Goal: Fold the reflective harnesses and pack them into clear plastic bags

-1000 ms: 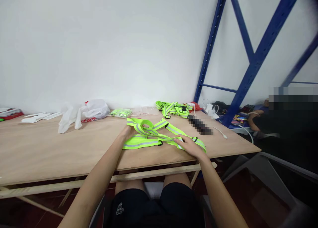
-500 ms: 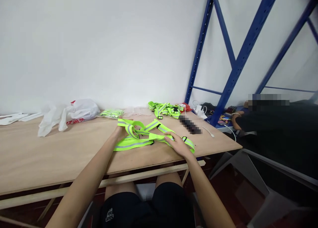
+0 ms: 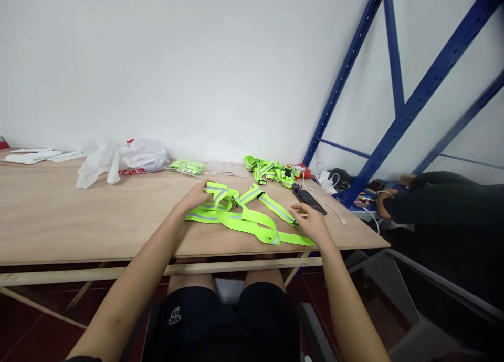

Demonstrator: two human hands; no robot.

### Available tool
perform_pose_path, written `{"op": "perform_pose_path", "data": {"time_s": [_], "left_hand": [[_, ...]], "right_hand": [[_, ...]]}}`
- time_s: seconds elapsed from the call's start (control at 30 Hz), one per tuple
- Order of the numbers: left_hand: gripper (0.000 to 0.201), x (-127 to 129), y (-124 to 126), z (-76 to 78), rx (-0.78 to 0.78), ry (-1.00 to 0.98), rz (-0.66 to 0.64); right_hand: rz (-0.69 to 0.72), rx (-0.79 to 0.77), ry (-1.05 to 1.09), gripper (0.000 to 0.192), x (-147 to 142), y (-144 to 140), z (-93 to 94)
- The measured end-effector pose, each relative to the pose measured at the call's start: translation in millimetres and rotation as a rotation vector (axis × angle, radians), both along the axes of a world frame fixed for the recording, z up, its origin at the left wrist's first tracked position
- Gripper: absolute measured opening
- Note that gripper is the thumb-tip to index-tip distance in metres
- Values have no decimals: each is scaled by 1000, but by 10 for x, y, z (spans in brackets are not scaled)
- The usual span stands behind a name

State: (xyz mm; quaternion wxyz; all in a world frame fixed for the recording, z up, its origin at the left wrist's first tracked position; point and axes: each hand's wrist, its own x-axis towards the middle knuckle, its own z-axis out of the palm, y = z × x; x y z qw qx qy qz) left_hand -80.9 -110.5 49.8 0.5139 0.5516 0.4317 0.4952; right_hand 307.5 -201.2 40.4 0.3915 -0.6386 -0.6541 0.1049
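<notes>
A fluorescent yellow-green reflective harness (image 3: 250, 221), made of straps with grey stripes and black buckles, lies loosely looped near the table's front edge. My left hand (image 3: 197, 195) is closed on the straps at its left end; the fingertips are partly hidden behind them. At the harness's right side, my right hand (image 3: 310, 223) has curled fingers at a strap beside a black buckle. One strap passes below that hand along the table. Just beyond my right hand lies a black phone (image 3: 310, 201).
Behind the harness lie another bundle of reflective straps (image 3: 271, 171) and a packaged set (image 3: 188, 167). A white plastic bag (image 3: 145, 155) and white sheets (image 3: 35, 156) are at the left. A blue rack (image 3: 388, 141) stands right, near another person's arm (image 3: 386, 204). White cable crosses the table (image 3: 98, 209).
My right hand has let go of the middle strap and moved right to the buckle. That strap has dropped into a loop. The view has shifted left.
</notes>
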Motion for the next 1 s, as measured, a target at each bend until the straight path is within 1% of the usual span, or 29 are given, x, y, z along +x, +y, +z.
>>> {"op": "perform_pose_path", "data": {"time_s": [0.1, 0.17, 0.23, 0.3, 0.37, 0.43, 0.5, 0.57, 0.67, 0.73, 0.77, 0.83, 0.9, 1.0], "left_hand": [[44, -252, -139, 23, 157, 291, 53], [46, -453, -250, -16, 224, 460, 91], [50, -660, -371, -84, 206, 525, 144], [51, -837, -494, -152, 168, 563, 227], [46, -946, -610, -194, 165, 600, 271], [39, -966, -705, -202, 201, 626, 216], [35, -916, -767, -188, 238, 614, 112], [35, -838, -793, -176, 246, 570, 59], [31, -762, -780, -196, 247, 476, 32], [27, -757, -753, -237, 290, 434, -24], [27, -765, -736, -262, 322, 430, -61], [34, -785, -699, -321, 379, 460, -107], [44, -796, -660, -382, 405, 531, -83], [54, -782, -630, -444, 413, 691, 1]], "right_hand": [[-16, -72, -103, 34, 164, -63, -96], [-5, -93, -126, 34, 229, -83, -173], [9, -93, -112, 32, 257, -89, -249], [24, -77, -66, 33, 258, -91, -312], [43, -67, -18, 35, 247, -96, -355], [68, -76, 9, 39, 239, -104, -377], [89, -91, 21, 44, 238, -110, -385], [101, -98, 28, 44, 245, -109, -394], [82, -88, 11, 41, 252, -96, -428], [68, -64, -21, 40, 247, -86, -452], [63, -51, -40, 40, 243, -82, -461], [53, -39, -71, 41, 231, -75, -467], [44, -44, -88, 42, 225, -64, -467], [30, -64, -111, 44, 239, -22, -491]]}}
